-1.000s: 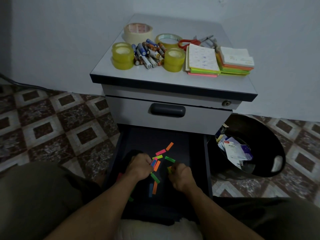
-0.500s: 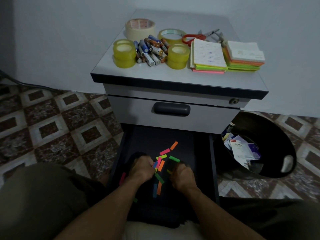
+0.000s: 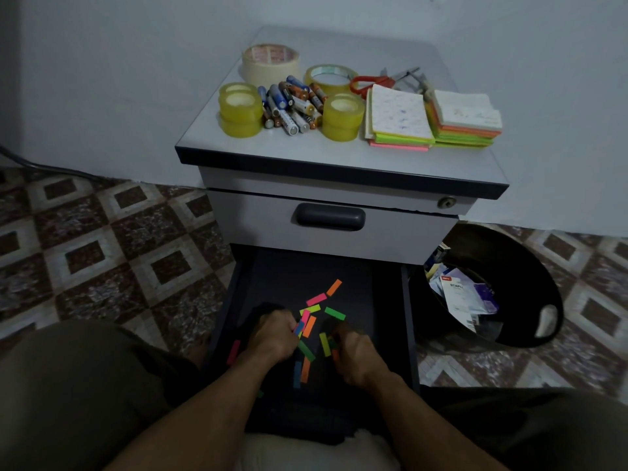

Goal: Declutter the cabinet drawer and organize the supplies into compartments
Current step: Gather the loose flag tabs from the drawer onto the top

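Flags strewn near in open drawer, likely being gathered for sorting. Left hand curled, pinching a few; right hand curled over others, grip unclear. Tapes, batteries, notes parked far on cabinet top.

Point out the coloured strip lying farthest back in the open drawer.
The orange strip, tilted, at the very back of the scatter in the drawer. A pink strip lies just in front of it; all others lie nearer the drawer's front.
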The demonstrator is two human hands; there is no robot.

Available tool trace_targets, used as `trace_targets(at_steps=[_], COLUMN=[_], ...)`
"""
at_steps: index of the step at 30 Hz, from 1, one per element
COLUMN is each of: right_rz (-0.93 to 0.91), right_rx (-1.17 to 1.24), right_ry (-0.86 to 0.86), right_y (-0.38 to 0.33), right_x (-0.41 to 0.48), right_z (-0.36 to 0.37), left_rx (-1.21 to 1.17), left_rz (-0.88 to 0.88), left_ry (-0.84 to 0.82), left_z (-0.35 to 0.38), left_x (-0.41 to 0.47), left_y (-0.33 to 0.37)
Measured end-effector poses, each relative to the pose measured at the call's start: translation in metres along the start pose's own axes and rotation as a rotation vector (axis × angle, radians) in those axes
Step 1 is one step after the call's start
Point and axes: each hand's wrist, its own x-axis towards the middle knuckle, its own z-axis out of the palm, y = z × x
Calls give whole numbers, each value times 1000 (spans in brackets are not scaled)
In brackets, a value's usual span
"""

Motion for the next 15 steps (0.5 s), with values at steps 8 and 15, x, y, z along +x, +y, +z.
trace_targets(at_steps=[8,15], right_rz=[81,42], right_rx=[94,-71], right_ry=[43,153], right_y=[1,-3], right_x=[1,5], right_z=[9,4], left_rx=[-16,45], left_rz=[26,57], left_ry=[-12,-17], left_z=[-2,-4], left_x=[-4,-6], left_y=[1,3])
